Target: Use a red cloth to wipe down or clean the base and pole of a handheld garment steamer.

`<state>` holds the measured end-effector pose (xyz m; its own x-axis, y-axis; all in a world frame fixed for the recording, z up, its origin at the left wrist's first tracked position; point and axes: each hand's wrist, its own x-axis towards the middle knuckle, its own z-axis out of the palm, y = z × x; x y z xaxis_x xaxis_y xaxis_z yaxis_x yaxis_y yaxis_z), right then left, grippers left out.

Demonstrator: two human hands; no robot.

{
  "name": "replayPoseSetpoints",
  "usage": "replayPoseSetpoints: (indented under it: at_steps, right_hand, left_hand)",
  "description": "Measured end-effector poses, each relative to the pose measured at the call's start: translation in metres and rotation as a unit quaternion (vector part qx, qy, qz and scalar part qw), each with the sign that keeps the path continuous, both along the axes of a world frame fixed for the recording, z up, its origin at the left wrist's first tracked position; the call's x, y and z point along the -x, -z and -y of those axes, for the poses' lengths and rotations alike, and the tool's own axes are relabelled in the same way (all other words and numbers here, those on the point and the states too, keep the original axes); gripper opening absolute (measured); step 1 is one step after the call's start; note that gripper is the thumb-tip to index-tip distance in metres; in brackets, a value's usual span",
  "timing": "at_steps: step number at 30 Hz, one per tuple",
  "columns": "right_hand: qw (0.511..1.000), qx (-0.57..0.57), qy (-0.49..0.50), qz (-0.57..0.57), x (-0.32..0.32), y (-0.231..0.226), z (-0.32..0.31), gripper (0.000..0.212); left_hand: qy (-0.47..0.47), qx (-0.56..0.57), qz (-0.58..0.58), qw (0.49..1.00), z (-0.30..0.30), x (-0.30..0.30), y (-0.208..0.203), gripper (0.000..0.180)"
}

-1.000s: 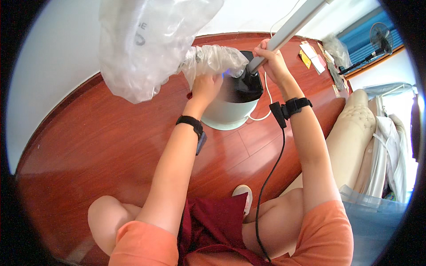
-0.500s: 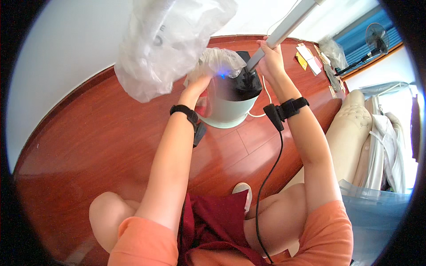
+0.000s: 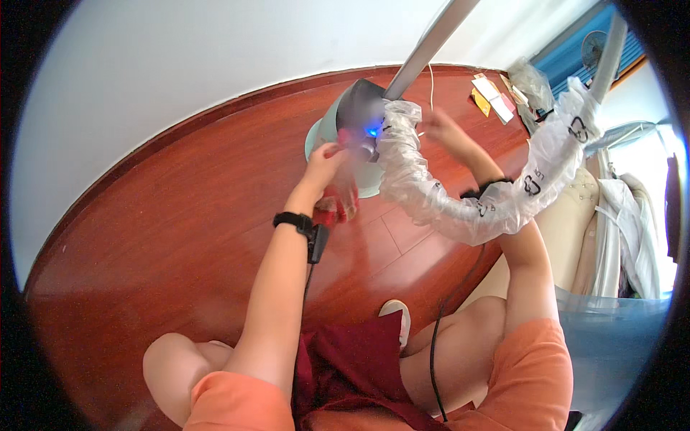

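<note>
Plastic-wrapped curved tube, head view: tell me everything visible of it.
The plastic-wrapped tube bends in a broad U. Its cover looks like thin, translucent whitish plastic, bunched and crinkled, with dark printed marks. Its left end lies at the appliance's dark top, near the grey pole; the join is unclear. At right it rises into a smoother, pale grey length. It crosses in front of the right forearm; whether it touches that or the blurred right hand cannot be told.

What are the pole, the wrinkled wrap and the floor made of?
Pole: probably metal, given its straight edges and satin grey look, though plastic is possible. Wrap: most likely thin plastic film, translucent and glossy, as it bunches and catches light. Floor: wood or laminate, reddish-brown and shiny, with plank seams; I can't tell which.
</note>
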<state>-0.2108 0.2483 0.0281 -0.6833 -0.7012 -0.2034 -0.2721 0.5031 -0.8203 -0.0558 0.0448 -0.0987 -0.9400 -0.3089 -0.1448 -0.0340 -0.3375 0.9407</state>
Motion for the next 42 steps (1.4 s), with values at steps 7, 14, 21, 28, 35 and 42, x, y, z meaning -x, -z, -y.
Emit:
replayPoseSetpoints:
  at_steps: [7,14,21,28,35,42]
  right_hand:
    - [0.957,-0.055,-0.182,0.221,-0.067,0.072,-0.054,0.056]
    - [0.918,0.182,-0.073,0.345,-0.125,0.089,-0.004,0.059]
    - [0.861,0.293,0.010,0.416,-0.148,0.078,0.027,0.063]
    - [0.901,0.298,0.094,0.302,-0.153,0.035,0.036,0.072]
    - [0.853,0.372,0.303,0.204,-0.151,0.024,0.026,0.066]
    - [0.748,0.519,0.367,0.192,-0.138,0.027,0.022,0.058]
  left_hand:
    - [-0.046,-0.181,-0.019,0.982,0.012,-0.012,-0.019,0.029]
    - [-0.101,-0.140,0.035,0.984,0.019,-0.017,-0.001,0.032]
    - [-0.041,-0.053,0.051,0.996,0.018,-0.013,-0.005,0.043]
    - [-0.051,0.028,-0.004,0.998,0.004,0.009,0.040,0.065]
    - [0.024,0.148,0.009,0.989,0.002,-0.003,0.018,0.051]
    - [0.102,0.231,-0.016,0.967,0.004,0.003,0.010,0.025]
